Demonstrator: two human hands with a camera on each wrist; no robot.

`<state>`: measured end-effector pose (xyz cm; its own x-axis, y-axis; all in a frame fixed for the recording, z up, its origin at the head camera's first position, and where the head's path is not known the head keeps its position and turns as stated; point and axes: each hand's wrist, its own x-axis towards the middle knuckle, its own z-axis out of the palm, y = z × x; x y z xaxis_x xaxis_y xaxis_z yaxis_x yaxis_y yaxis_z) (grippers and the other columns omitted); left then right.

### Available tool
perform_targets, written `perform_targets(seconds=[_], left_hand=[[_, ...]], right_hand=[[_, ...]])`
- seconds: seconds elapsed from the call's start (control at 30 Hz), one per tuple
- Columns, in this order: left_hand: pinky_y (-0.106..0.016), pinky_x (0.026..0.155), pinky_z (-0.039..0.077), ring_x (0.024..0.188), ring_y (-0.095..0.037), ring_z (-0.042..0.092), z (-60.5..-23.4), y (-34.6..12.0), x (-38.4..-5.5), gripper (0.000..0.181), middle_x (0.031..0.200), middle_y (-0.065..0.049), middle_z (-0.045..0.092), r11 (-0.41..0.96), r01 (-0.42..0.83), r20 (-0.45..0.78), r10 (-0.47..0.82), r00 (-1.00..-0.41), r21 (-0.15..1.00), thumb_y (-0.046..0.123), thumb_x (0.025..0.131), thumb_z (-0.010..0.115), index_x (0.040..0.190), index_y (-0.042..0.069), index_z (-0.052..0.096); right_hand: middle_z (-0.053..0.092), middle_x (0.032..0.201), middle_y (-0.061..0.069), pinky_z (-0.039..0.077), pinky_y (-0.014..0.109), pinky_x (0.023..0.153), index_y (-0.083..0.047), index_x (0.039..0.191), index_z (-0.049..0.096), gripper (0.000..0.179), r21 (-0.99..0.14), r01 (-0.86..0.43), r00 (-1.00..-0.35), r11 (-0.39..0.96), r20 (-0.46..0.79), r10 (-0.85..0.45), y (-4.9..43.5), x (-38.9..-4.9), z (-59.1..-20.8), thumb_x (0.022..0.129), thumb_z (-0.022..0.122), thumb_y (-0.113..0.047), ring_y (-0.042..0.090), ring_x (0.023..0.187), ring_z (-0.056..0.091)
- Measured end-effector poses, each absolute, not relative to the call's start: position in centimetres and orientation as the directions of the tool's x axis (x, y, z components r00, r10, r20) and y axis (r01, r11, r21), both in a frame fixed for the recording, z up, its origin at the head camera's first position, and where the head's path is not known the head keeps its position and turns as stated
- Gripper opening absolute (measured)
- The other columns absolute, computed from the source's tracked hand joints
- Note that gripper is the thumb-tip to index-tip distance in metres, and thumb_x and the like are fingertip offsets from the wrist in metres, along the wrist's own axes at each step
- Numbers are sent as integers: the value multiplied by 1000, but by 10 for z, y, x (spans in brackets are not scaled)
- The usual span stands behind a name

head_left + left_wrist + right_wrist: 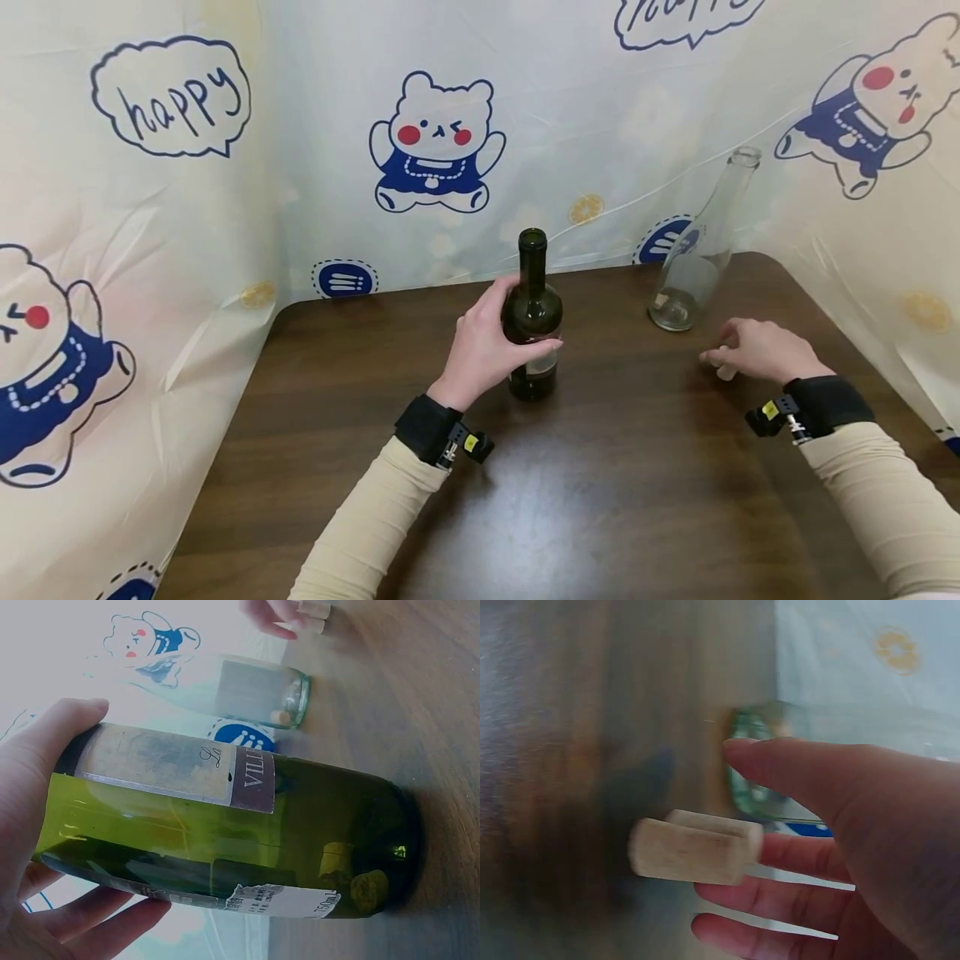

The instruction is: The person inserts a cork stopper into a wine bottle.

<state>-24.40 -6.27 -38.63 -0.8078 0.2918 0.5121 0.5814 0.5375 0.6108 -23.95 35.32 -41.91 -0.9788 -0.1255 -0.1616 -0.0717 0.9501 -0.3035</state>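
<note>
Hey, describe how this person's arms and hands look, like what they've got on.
The left hand and right hand are bare, without gloves. Each wrist has a wide black band bearing a small black camera with a yellow mark. Cream sleeves, snug and creased, cover both forearms.

Beneath the left hand [487,340] and right hand [768,348] spreads a dark brown, wood-grained tabletop [337,392] with rounded far corners; a whitish glare [528,500] lies on their near side. Beyond the hands hangs a pale sheet [315,92], continuing along both sides, printed with blue-dressed bears [435,171], orange slices [587,209] and "happy" speech bubbles [172,96].
</note>
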Motion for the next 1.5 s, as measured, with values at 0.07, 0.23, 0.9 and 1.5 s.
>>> perform_targets(seconds=[0.07, 0.23, 0.9, 1.5], left_hand=[[-43, 92, 57, 113, -14, 65, -386, -62, -244, 87, 127, 1, 67, 536, 582, 512, 292, -808, 612, 56, 71, 85, 143, 20, 52], [-43, 92, 57, 112, -15, 66, -385, -61, -245, 87, 127, 0, 67, 534, 588, 523, 289, -802, 608, 55, 71, 86, 143, 20, 52], [-43, 92, 58, 111, -15, 66, -390, -63, -241, 89, 126, 0, 68, 531, 567, 501, 281, -819, 629, 57, 70, 85, 144, 21, 51], [-44, 91, 57, 110, -16, 66, -388, -64, -243, 90, 124, -1, 68, 546, 555, 491, 275, -827, 628, 56, 71, 86, 145, 20, 51]], right_hand=[[76, 89, 13, 55, 51, 63, 7, 119, 66, 70, -309, -64, -975, 949, -182, -125, 353, -239, -424, 88, 69, -55, 33, 82, 67], [68, 83, 10, 50, 44, 59, 5, 112, 65, 55, -308, -50, -975, 950, -192, -113, 352, -239, -431, 88, 72, -44, 27, 74, 58], [68, 82, 11, 45, 39, 55, 1, 105, 62, 30, -315, -68, -991, 947, -86, -99, 345, -236, -425, 93, 64, -26, 27, 72, 59], [74, 100, 13, 52, 47, 67, -6, 113, 70, 31, -340, -252, -968, 906, 94, -234, 276, -228, -352, 99, 56, -30, 22, 73, 62]])
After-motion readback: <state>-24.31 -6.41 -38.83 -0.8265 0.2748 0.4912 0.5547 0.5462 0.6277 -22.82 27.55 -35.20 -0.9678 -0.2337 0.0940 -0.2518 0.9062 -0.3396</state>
